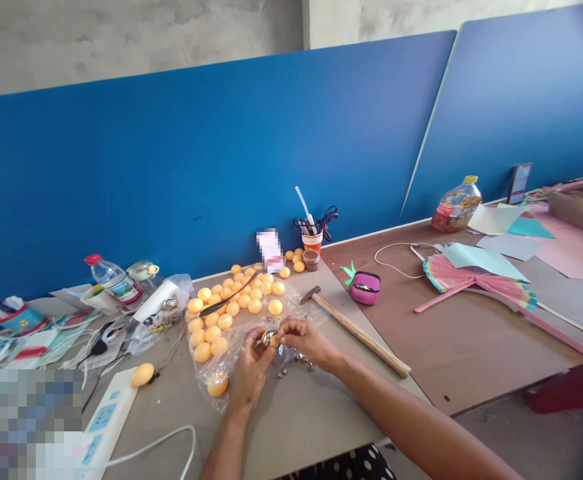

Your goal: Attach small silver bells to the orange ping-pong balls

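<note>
My left hand [252,370] is closed around a small shiny metal round piece [270,337] with some yellow-orange showing on it; its exact kind I cannot make out. At the right edge of that piece, the fingertips of my right hand [307,339] are pinched together, and whatever is between them is hidden. Several tiny silvery metal pieces [282,373] lie on the table just below my hands. Orange plastic balls [219,346] are spread over a clear plastic bag [239,330] behind and left of my left hand, with a thin black tool [226,300] across them.
A wooden-handled hammer [361,333] lies to the right, near a purple pouch [365,288]. A power strip [104,420] and white cable are at lower left. Bottles [116,280] and a pen cup [312,240] stand along the blue partition. A pink fan [471,277] and another person's hands [581,203] are at right.
</note>
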A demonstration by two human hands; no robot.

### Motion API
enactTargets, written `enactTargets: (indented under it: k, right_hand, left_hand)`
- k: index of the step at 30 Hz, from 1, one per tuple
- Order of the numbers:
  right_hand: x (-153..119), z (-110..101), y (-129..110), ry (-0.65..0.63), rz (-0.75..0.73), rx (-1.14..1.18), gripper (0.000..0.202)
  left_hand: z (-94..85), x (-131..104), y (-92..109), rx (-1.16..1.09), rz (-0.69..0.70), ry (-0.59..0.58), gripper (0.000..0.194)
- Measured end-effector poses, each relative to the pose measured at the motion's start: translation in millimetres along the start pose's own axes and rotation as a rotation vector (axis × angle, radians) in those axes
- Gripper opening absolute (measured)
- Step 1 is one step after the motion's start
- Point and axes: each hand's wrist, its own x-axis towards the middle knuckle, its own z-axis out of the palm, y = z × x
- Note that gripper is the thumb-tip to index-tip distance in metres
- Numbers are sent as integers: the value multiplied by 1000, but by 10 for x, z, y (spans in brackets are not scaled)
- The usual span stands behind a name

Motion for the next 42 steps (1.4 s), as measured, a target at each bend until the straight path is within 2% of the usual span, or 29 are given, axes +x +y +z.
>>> enactTargets:
  k: [21,34,42]
  right_hand:
    - [32,32,100,40,95,39,6]
    - [26,49,125,89,165,1,3]
    - [15,77,96,75,226,93,7]
  left_hand:
    - [-15,-4,-68,131,76,-31,37]
    - [-21,-21,-81,420,189,10,30]
    - [-43,-11,-131,523,295,40,29]
